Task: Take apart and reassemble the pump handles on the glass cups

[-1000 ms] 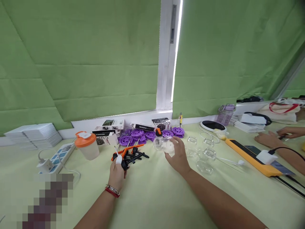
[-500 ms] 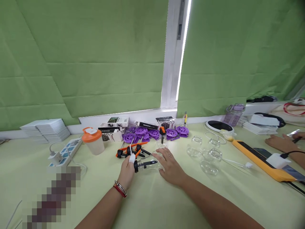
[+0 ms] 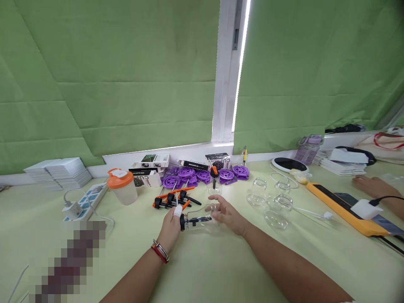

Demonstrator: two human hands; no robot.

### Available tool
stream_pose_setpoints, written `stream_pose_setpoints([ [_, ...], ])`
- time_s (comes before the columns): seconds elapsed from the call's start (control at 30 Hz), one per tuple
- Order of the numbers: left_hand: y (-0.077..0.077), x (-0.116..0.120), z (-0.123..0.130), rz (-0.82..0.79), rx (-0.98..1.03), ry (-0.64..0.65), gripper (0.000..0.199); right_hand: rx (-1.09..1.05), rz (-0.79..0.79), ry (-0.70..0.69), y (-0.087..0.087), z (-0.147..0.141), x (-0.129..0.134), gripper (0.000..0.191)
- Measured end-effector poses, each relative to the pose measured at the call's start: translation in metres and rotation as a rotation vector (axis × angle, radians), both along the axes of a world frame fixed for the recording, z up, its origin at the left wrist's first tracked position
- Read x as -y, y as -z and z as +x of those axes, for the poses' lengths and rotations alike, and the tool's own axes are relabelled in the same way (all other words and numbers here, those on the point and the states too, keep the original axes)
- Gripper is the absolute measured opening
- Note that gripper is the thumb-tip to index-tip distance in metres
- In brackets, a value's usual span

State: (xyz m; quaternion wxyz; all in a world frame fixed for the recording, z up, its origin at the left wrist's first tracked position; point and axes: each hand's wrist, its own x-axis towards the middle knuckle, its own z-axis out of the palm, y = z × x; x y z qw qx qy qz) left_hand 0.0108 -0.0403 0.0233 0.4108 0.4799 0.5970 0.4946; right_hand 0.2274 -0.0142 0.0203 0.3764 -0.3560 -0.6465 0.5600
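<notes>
My left hand (image 3: 171, 225), with white tape on one finger, is closed round the black cap end of a clear glass vessel (image 3: 202, 227) lying on its side low over the table. A black stem reaches into the glass. My right hand (image 3: 227, 214) touches the rounded far end, its fingers curved and apart. Just behind my left hand lie several black-and-orange stoppers (image 3: 170, 200). One more stopper (image 3: 214, 173) stands upright in another glass (image 3: 215, 188). Several empty glass vessels (image 3: 277, 219) stand to the right of my right hand.
Purple plastic parts (image 3: 186, 173) and small boxes (image 3: 156, 160) line the back. An orange-lidded cup (image 3: 123, 189) and white power strip (image 3: 90, 204) are left. Right are a yellow power strip (image 3: 341, 210), a phone, a purple bottle (image 3: 308, 149) and another person's hand (image 3: 372, 187).
The glass vessel has come round the black stem, its rounded end now at my right hand. My right hand has turned and curled its fingers. The other person's hand has shifted slightly.
</notes>
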Motion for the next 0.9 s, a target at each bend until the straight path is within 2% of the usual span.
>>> stream_pose_setpoints([
  [0.03, 0.001, 0.001, 0.001, 0.027, -0.023, 0.011, 0.041, -0.015, -0.107, 0.014, 0.002, -0.002, -0.002, 0.056],
  [0.1, 0.004, 0.000, 0.003, 0.072, -0.066, 0.026, 0.042, -0.004, -0.305, 0.062, 0.006, -0.007, -0.004, 0.061],
  [0.2, 0.008, -0.002, 0.001, 0.085, -0.099, 0.011, 0.043, -0.067, -0.437, 0.086, 0.007, -0.012, -0.005, 0.067],
  [0.33, 0.009, -0.007, -0.003, 0.031, -0.041, -0.034, 0.044, -0.256, -0.369, -0.073, -0.001, -0.006, 0.000, 0.064],
  [0.43, 0.007, -0.007, -0.005, -0.005, 0.021, -0.034, 0.042, -0.265, -0.333, -0.187, -0.004, 0.000, 0.003, 0.073],
  [0.5, 0.006, -0.007, -0.005, -0.006, 0.036, -0.034, 0.041, -0.248, -0.325, -0.214, -0.001, 0.001, 0.003, 0.068],
  [0.63, 0.006, -0.005, -0.005, -0.007, 0.058, -0.018, 0.041, -0.133, -0.343, -0.177, 0.011, -0.004, -0.004, 0.055],
  [0.77, 0.007, -0.006, -0.006, 0.015, 0.052, -0.026, 0.041, -0.026, -0.341, -0.113, 0.013, -0.004, -0.007, 0.063],
  [0.83, 0.007, -0.007, -0.007, 0.026, 0.029, -0.048, 0.042, -0.066, -0.277, -0.109, 0.009, -0.002, -0.004, 0.061],
  [0.9, 0.007, -0.008, -0.009, 0.027, 0.011, -0.065, 0.042, -0.111, -0.201, -0.101, 0.006, 0.000, -0.002, 0.071],
])
